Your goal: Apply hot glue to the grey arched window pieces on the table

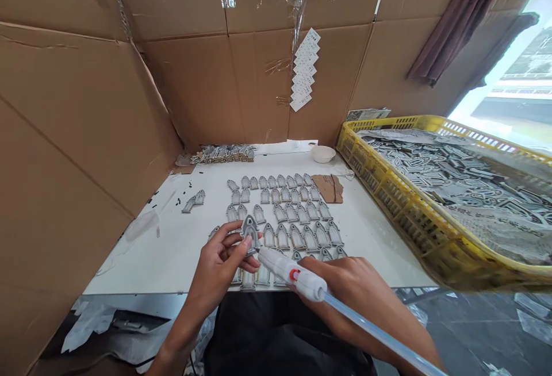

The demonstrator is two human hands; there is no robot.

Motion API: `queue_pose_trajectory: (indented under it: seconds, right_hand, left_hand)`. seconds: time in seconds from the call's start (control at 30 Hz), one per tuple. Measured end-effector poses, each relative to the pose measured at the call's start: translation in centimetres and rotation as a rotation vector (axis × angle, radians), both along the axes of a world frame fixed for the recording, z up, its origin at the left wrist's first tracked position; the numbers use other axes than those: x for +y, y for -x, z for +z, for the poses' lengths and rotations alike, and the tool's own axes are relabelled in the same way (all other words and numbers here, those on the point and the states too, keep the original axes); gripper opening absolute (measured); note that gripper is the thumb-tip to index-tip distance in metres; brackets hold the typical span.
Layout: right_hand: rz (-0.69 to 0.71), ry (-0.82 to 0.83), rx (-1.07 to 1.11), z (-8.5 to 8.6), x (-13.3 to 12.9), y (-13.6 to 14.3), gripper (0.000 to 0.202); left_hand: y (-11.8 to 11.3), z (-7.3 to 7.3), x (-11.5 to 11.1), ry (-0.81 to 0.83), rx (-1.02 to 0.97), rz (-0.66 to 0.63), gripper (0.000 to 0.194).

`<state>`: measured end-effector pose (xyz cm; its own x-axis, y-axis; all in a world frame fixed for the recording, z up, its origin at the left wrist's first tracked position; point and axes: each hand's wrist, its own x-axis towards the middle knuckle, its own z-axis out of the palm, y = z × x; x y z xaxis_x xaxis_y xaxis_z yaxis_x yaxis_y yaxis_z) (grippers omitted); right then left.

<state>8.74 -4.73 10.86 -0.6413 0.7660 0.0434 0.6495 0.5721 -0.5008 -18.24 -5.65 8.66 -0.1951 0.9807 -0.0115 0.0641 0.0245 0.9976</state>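
Dark clothing (280, 336) lies below the desk's (142, 275) near edge. Above that edge, the left hand (221, 256) grips a metal piece (249, 230) in its fingers; rightward, the right hand (345, 284) holds a white tool (284, 268), its fingers largely hidden. Working the tool's tip against the piece seems in hand, calling next for a steady grip. Tip contact is unclear; the tube (371, 323) is cut off.

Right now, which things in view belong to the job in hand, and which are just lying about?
Apparently part of the job:
Arched metal piece, in the left hand
White tool with hose, in the right hand
Rows of similar pieces

Probably just around:
White bowl
Cardboard scrap
Label strips
Yellow crate of metal parts, possibly related
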Motion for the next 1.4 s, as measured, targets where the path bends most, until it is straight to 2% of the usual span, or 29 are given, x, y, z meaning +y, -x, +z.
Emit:
queue_pose_trajectory:
  seconds: [0.1,0.13,0.3,0.4,0.53,0.67,0.77,0.87,1.03,1.17,1.4]
  right_hand:
    - [-0.009,0.027,-0.003,0.3,-0.4,0.2,0.01]
    - [-0.017,0.017,-0.016,0.3,-0.6,0.3,0.013]
    - [-0.088,-0.19,-0.122,-0.2,-0.2,-0.9,0.057]
    - [-0.179,-0.368,-0.066,-0.5,0.8,-3.2,0.065]
    - [-0.32,-0.557,0.044,0.1,2.2,-6.7,0.054]
    - [-0.442,-0.621,0.109,0.7,3.0,-9.4,0.049]
    - [-0.527,-0.664,0.114,0.6,3.2,-10.9,0.045]
    - [-0.574,-0.651,0.137,0.4,3.0,-12.1,0.044]
    - [-0.626,-0.588,0.199,-0.2,2.5,-13.1,0.039]
    - [-0.648,-0.531,0.243,-0.6,2.4,-13.6,0.039]
    - [-0.644,-0.462,0.286,0.8,2.2,-13.6,0.037]
  left_hand:
    - [0.0,-0.6,0.3,-0.008,0.023,-0.011,0.066]
    - [0.0,-0.9,0.5,-0.004,0.033,-0.016,0.066]
    - [0.9,-2.4,1.4,0.003,0.11,0.008,0.072]
    - [2.3,-2.9,3.0,0.003,0.152,0.026,0.072]
    - [4.5,-3.3,7.6,0.02,0.218,0.029,0.064]
    - [5.6,-3.7,14.1,0.118,0.282,0.03,0.037]
    - [5.4,-4.1,18.1,0.225,0.358,0.046,0.037]
    - [4.8,-4.6,20.5,0.306,0.438,0.047,0.04]
    - [4.4,-5.2,21.4,0.335,0.556,0.021,0.041]
    - [5.2,-4.9,21.1,0.322,0.686,0.005,0.041]
    - [7.0,-3.8,20.0,0.255,1.03,0.01,0.04]
